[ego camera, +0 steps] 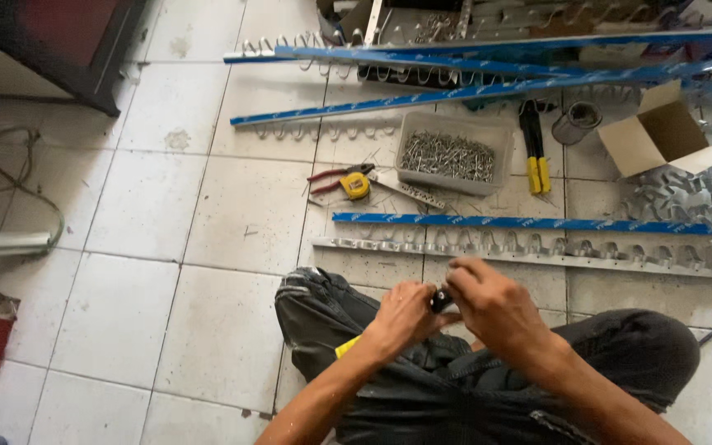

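I sit on a tiled floor with my knees in dark trousers below me. My left hand point(404, 315) and my right hand point(492, 303) meet over my lap and both close on a small dark tool part point(439, 299), mostly hidden by my fingers. A yellow piece point(348, 346) shows under my left wrist. Just beyond my hands lies a silver metal rail with hooks point(537, 250), and behind it a blue-filmed strip point(521, 222).
A plastic tub of metal rivets point(448, 155), a yellow tape measure point(355, 186), red-handled pliers point(331, 175), yellow-handled cutters point(535, 148) and an open cardboard box point(662, 132) lie ahead. More blue strips point(488, 89) and loose silver hooks point(694, 198) are at the back and right.
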